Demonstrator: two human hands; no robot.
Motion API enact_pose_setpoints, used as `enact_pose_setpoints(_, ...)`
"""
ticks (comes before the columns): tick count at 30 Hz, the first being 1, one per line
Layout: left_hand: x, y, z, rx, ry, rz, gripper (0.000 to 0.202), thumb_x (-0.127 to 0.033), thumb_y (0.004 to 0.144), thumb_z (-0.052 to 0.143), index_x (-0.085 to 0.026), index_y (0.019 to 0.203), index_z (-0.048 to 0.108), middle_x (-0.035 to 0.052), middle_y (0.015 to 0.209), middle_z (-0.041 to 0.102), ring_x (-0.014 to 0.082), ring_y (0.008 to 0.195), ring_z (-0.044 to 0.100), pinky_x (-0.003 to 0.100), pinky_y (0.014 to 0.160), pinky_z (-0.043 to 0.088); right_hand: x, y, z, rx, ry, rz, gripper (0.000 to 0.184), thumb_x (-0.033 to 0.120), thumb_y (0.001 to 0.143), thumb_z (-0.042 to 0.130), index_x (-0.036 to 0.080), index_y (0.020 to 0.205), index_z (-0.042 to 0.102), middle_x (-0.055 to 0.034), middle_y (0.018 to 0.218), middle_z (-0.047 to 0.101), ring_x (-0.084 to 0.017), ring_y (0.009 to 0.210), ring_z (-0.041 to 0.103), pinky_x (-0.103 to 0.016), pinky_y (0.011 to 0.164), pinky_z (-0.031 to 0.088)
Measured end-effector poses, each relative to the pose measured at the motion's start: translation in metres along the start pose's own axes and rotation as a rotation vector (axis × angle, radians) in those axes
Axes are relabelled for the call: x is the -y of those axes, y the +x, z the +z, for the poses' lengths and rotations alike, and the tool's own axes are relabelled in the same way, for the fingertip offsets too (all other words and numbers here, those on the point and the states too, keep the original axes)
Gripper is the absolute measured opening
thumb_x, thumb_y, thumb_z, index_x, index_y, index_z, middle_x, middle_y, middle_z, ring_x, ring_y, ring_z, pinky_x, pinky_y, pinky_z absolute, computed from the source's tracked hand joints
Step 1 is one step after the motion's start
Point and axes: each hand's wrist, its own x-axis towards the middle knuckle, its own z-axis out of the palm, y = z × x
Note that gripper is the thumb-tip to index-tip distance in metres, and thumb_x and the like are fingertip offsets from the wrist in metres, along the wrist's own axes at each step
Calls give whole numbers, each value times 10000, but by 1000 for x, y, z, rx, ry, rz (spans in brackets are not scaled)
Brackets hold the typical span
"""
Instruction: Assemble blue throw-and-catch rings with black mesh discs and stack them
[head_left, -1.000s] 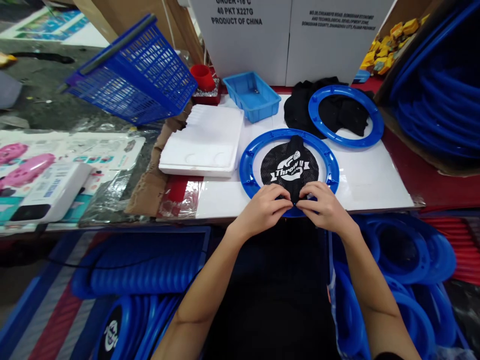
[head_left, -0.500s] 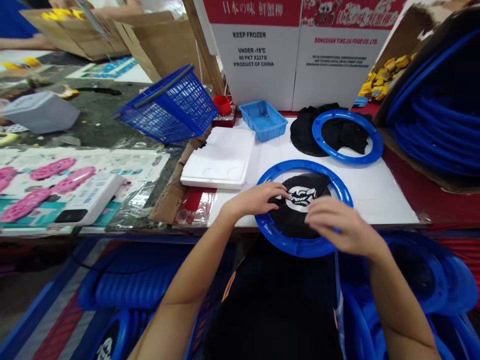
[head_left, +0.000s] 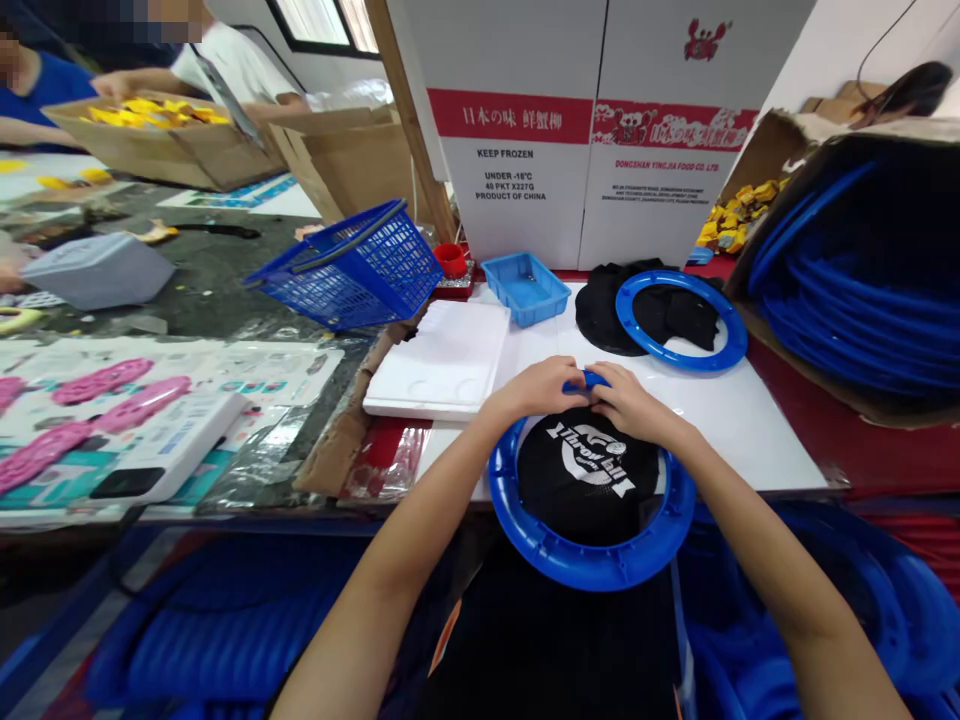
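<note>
A blue plastic ring lies at the near edge of the white work surface, its near side reaching past the edge. Inside it sits a round black mesh cloth with a white printed logo. At the ring's far rim, my left hand and my right hand are close together. Their fingers curl over the rim, a bit of blue showing between them. Whether they also pinch the cloth's edge is hidden. Behind, a second blue ring rests on a heap of black cloth.
A light blue tray, a white foam slab and a tilted blue basket stand left and behind. A large white carton closes off the back. At right, a box holds stacked blue rings. Two people work at the far left.
Both hands have moved to the far rim and closed there; the right hand was lifted over the right side before. The logo cloth now lies more spread inside the ring. The view has tilted up.
</note>
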Motion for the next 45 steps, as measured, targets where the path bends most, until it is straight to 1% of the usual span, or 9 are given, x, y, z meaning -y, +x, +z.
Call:
enact_pose_setpoints(3,10,3,9,18,-163,-8,217,-390,921,753,-210,1015,830,60,995,661,225,937,665,359,900,528,2,1,-9,-42,59,14,96,161,1003,630,209,1030,709,-140,1263,726,-309,1213,641,-542,1082,504)
enact_pose_setpoints(6,17,2,12,70,-351,-35,251,-418,913,747,-208,1030,818,49,1000,669,221,941,664,365,913,524,1,10,-16,-24,147,105,70,183,977,663,221,1017,705,-59,993,758,-253,940,682,-438,921,529)
enact_pose_setpoints(12,22,0,16,-54,-608,-227,282,-440,876,766,-165,908,715,19,868,694,181,822,626,323,791,494,-13,35,-24,3,522,260,183,329,885,791,217,1024,752,-32,976,784,-230,911,719,-384,877,556)
enact_pose_setpoints(16,24,-2,20,-154,-582,-304,240,-388,888,724,-156,945,743,44,883,740,192,835,657,331,795,507,-18,42,-16,-37,626,342,168,349,862,780,203,944,778,-37,934,795,-224,894,724,-376,858,554)
enact_pose_setpoints(19,21,-3,23,-214,-464,-336,190,-337,890,695,-162,929,757,53,875,758,206,835,668,336,776,505,-17,41,-5,-112,593,373,156,336,858,762,210,949,781,-36,941,799,-229,903,728,-382,865,555)
enact_pose_setpoints(23,16,-3,24,-240,-354,-348,140,-281,900,680,-168,912,761,49,848,762,202,806,662,333,755,501,-15,39,2,-144,537,404,133,332,867,748,217,925,778,-33,921,803,-233,892,727,-388,870,557)
enact_pose_setpoints(31,19,-1,27,-273,-370,-340,112,-210,863,689,-176,944,759,43,922,794,202,848,697,332,795,515,-13,42,3,-149,482,424,108,289,868,736,221,927,796,-27,910,810,-225,871,733,-369,864,540)
enact_pose_setpoints(41,25,3,32,-284,-370,-338,121,-182,838,668,-182,904,770,19,847,777,187,795,682,310,758,500,-18,46,10,-148,509,470,91,244,831,735,202,885,794,-17,855,794,-207,805,703,-327,795,508)
enact_pose_setpoints(45,27,6,33,-286,-346,-336,139,-173,840,664,-185,911,783,26,883,797,192,823,695,317,791,515,-14,45,11,-161,429,441,101,204,828,700,201,876,789,-5,834,783,-193,791,682,-310,788,484)
